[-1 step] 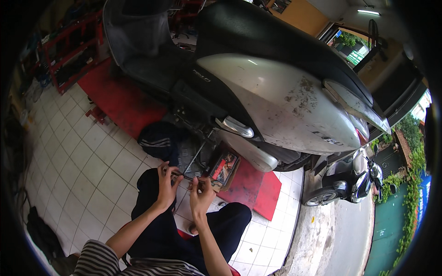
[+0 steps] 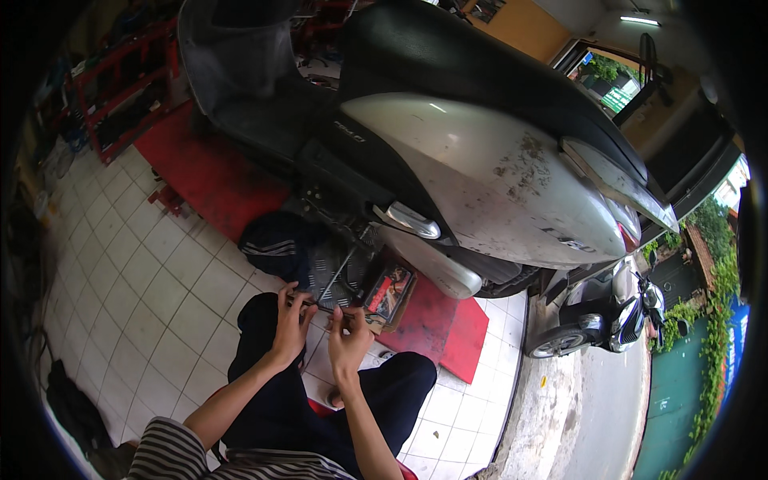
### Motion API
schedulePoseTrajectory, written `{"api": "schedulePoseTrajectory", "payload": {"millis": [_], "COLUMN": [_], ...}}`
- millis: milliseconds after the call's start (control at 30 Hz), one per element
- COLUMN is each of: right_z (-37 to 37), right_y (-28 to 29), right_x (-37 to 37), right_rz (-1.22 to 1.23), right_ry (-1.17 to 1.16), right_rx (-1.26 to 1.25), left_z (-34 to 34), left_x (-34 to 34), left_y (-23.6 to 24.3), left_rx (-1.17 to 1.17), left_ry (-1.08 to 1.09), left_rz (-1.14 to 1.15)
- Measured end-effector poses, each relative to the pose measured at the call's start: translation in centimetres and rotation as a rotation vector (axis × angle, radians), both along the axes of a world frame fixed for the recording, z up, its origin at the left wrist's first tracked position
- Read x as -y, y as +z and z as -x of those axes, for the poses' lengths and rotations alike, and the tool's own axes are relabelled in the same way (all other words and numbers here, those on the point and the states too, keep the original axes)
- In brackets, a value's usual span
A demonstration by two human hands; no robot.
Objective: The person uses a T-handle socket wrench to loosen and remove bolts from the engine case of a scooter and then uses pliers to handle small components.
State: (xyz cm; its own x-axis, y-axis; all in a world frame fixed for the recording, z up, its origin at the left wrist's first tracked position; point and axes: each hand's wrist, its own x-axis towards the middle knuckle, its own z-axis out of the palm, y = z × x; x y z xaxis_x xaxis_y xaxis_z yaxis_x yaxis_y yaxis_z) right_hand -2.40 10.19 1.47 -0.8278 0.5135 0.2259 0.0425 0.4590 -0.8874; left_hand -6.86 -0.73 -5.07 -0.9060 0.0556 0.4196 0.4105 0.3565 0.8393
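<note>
A small part pinched between both hands' fingers [image 2: 298, 298], just below the scooter [image 2: 480, 168], is too tiny to identify.

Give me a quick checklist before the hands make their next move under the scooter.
1. Left hand on the tool's handle end: ok, fingers curled round it.
2. Right hand supporting near the same end: ok, though its exact grip cannot be told.
3. Thin rod aimed up at the scooter underside: ok; whether its tip is seated cannot be told, it is in shadow.
4. Small box beside the hands: ok, lying on the red mat, apart from the rod.
5. Scooter steady on its stand: cannot tell, the stand is hidden.
</note>
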Motion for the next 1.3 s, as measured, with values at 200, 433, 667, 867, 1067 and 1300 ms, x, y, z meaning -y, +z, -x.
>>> {"api": "schedulePoseTrajectory", "payload": {"millis": [200,433,667,867,1067,1300], "right_z": [1.6,0.8,-1.4,-0.7,0.1,1.6], "right_y": [0.9,-1.5,-6.5,-8.0,-2.8,1.9], "right_x": [0.3,-0.9,-2.1,-3.1,-1.4,-0.3], "right_rz": [-0.256,-0.068,1.418,1.25,0.77,0.261], "right_ry": [0.074,0.089,-0.06,0.199,-0.006,-0.009], "right_rx": [-0.105,-0.12,0.255,-0.04,-0.103,-0.021], "left_z": [-0.3,0.1,-0.9,-0.1,-0.8,-1.1], "left_x": [0.7,0.4,-1.6,-0.9,-1.2,-0.2], "left_y": [2.3,-0.4,1.2,-0.5,-0.5,0.1], "left_rx": [0.007,0.189,0.318,0.09,0.478,0.364], "left_ry": [-0.068,-0.109,-0.306,-0.126,0.051,-0.132], "left_rz": [0.429,0.177,-0.311,-0.122,-0.537,-0.026]}}
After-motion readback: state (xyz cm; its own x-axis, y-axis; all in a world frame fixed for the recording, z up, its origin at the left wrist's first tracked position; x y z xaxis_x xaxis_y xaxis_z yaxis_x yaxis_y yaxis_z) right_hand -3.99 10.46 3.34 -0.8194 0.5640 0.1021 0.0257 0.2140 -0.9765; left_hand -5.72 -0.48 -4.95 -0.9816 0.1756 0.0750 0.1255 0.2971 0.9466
